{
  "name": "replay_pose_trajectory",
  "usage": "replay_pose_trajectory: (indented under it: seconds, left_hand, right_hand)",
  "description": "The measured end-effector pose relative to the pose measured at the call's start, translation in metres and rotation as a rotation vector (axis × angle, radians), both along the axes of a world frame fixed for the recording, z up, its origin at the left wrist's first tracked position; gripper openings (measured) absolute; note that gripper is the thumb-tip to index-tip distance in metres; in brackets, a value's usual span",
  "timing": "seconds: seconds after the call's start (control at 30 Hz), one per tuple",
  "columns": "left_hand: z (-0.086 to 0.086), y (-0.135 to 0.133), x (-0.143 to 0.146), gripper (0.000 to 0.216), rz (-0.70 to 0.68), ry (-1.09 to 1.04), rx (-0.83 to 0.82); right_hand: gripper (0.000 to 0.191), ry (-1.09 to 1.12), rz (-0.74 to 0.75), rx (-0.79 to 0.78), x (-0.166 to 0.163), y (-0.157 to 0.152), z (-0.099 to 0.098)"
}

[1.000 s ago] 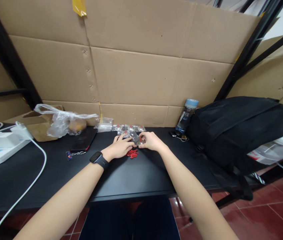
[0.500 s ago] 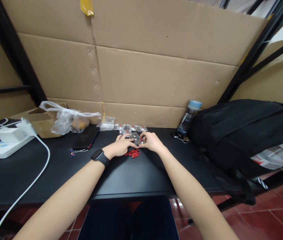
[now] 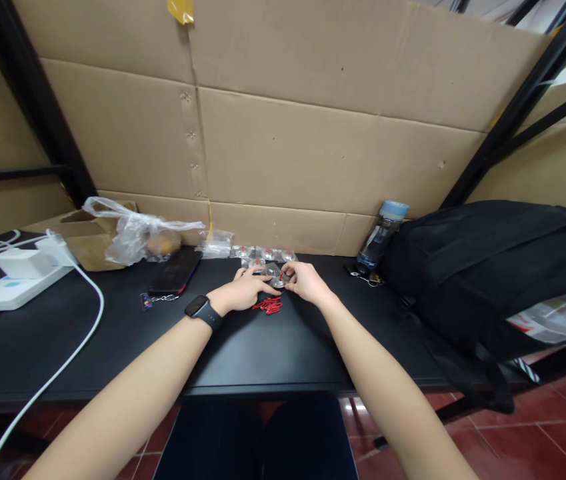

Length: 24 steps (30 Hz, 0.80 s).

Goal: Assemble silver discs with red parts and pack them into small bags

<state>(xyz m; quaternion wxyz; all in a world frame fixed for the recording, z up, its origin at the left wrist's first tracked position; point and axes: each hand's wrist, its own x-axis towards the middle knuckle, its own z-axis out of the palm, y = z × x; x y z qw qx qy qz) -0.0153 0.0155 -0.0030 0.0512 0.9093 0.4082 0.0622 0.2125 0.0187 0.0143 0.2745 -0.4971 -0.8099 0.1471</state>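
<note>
My left hand (image 3: 247,292), with a dark watch (image 3: 197,307) on its wrist, has its fingers spread over the left part of a small clear plastic bag (image 3: 273,272) on the table. A shiny round piece and a bit of red cord (image 3: 281,275) show at that bag. My right hand (image 3: 307,283) pinches at the bag's right edge, thumb and forefinger close together. Just in front of the fingers lies a small heap of red cords (image 3: 269,306). Similar filled clear bags (image 3: 269,254) lie in a row behind the hands.
A stack of clear bags (image 3: 217,245), a black phone (image 3: 175,272) and a knotted plastic bag (image 3: 135,237) lie leftward. A white power strip (image 3: 13,290) trails a cable. On the right stand a blue-capped bottle (image 3: 381,233) and a black backpack (image 3: 483,267). Cardboard (image 3: 313,153) walls the back.
My right hand has drawn slightly away from my left fingers, and more of the bag's round piece shows between them. The whole view has shifted a little.
</note>
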Motion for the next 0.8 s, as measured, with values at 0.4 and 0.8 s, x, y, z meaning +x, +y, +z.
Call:
replay_pose_trajectory:
  seconds: [0.4, 0.8]
  left_hand:
    - [0.002, -0.005, 0.000, 0.072, -0.042, -0.059, 0.009]
    - [0.009, -0.011, 0.002, 0.075, -0.024, -0.032, -0.013]
  right_hand:
    - [0.046, -0.276, -0.167, 0.208, -0.010, -0.007, 0.007]
    - [0.041, -0.421, -0.235, 0.355, -0.024, -0.009, 0.001]
